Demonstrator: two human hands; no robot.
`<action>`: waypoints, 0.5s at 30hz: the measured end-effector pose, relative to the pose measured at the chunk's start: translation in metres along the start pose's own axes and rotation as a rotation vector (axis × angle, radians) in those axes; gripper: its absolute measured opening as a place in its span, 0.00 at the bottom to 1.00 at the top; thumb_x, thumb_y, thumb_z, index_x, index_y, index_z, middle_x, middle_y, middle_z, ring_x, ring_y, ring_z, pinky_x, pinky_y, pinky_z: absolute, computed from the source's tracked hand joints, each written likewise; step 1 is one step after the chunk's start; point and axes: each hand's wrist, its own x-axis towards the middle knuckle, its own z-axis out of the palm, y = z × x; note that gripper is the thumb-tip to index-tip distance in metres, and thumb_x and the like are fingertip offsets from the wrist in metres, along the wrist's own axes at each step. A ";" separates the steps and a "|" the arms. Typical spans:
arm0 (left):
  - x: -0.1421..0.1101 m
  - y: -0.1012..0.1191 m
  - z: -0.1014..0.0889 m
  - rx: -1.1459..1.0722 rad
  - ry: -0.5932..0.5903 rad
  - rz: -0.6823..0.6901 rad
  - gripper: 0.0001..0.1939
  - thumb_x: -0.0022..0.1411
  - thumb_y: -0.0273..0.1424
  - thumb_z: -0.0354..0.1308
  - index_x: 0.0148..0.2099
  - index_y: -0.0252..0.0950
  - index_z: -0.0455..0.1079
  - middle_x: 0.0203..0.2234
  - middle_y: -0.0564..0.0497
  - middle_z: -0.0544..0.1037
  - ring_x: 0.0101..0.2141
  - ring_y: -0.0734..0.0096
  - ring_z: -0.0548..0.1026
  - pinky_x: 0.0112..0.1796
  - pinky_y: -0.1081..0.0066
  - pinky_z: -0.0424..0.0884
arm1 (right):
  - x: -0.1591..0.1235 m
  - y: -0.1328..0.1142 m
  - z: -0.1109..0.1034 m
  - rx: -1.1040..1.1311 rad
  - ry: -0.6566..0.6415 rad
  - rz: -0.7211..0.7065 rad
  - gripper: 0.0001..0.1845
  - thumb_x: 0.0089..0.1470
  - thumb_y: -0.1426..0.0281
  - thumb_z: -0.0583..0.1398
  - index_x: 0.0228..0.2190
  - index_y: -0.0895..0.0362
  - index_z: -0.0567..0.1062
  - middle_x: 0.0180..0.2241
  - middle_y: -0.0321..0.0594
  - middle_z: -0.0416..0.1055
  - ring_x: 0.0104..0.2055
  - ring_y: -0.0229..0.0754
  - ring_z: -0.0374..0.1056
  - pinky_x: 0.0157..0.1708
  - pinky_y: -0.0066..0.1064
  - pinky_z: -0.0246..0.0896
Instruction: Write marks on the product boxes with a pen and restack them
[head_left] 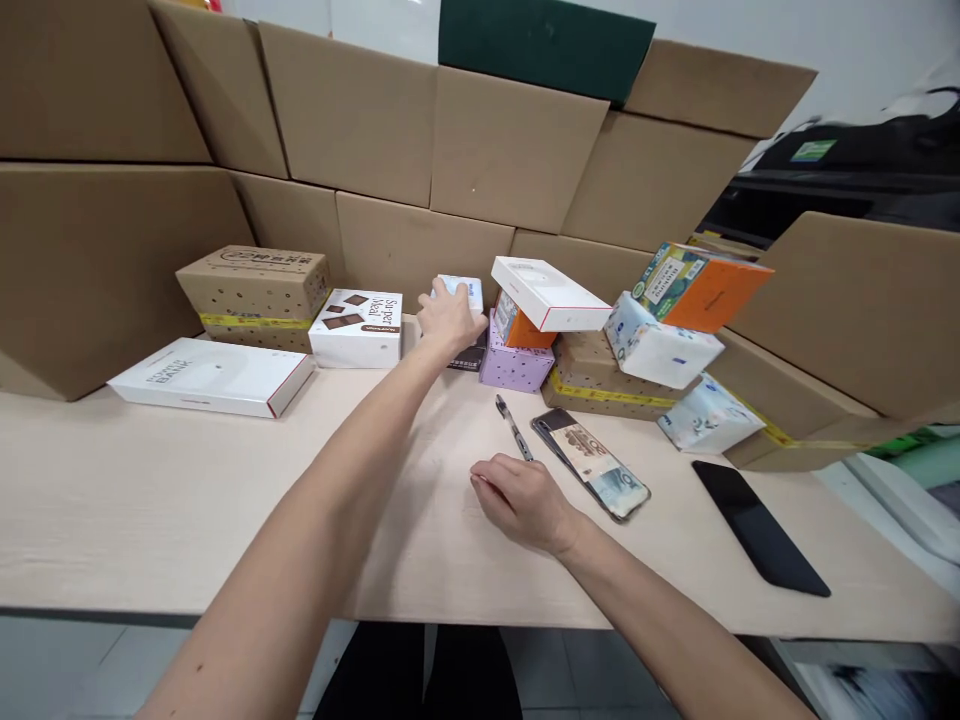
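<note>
My left hand [448,318] reaches to the back of the table. Its fingers are curled over a small light-blue box [466,288], which sits on top of a dark box [471,356]; the hand hides part of both. My right hand [523,503] rests on the table, loosely closed, with nothing visible in it. Just beyond its knuckles lies a pen [513,428]. A phone [591,464] in a case patterned with banknotes is to the right of the pen.
A flat white box [214,376], a "Super Meal" box [355,345] and a brown carton [255,285] stand left. Right are a purple box [517,367], a stacked white box [551,297], tissue packs [664,352] and a black phone [759,527]. Cardboard walls [375,110] enclose the table's back.
</note>
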 end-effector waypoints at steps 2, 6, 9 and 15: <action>-0.010 -0.012 -0.018 0.025 -0.031 0.031 0.24 0.58 0.40 0.61 0.54 0.35 0.67 0.53 0.33 0.63 0.51 0.32 0.66 0.45 0.42 0.68 | 0.001 0.002 -0.001 0.039 0.000 0.004 0.16 0.66 0.68 0.48 0.33 0.55 0.74 0.26 0.39 0.69 0.28 0.39 0.65 0.29 0.30 0.57; -0.063 -0.044 -0.068 -0.003 -0.055 0.095 0.26 0.56 0.37 0.61 0.57 0.40 0.66 0.51 0.38 0.63 0.52 0.39 0.68 0.50 0.44 0.68 | 0.004 0.002 -0.001 0.107 -0.008 0.032 0.16 0.66 0.68 0.48 0.32 0.54 0.74 0.27 0.39 0.70 0.30 0.39 0.66 0.31 0.30 0.59; -0.118 -0.074 -0.095 -0.114 -0.078 0.216 0.33 0.54 0.37 0.61 0.62 0.41 0.60 0.54 0.41 0.60 0.54 0.47 0.67 0.56 0.47 0.66 | 0.006 -0.001 -0.001 0.144 0.045 0.099 0.15 0.65 0.67 0.49 0.32 0.54 0.74 0.28 0.40 0.72 0.31 0.41 0.68 0.34 0.31 0.60; -0.177 -0.125 -0.098 -0.349 -0.351 0.531 0.44 0.49 0.31 0.61 0.67 0.39 0.51 0.62 0.38 0.53 0.66 0.44 0.53 0.62 0.45 0.59 | 0.013 -0.013 -0.008 0.234 0.306 0.393 0.14 0.64 0.64 0.51 0.27 0.53 0.69 0.27 0.38 0.71 0.29 0.41 0.65 0.33 0.32 0.58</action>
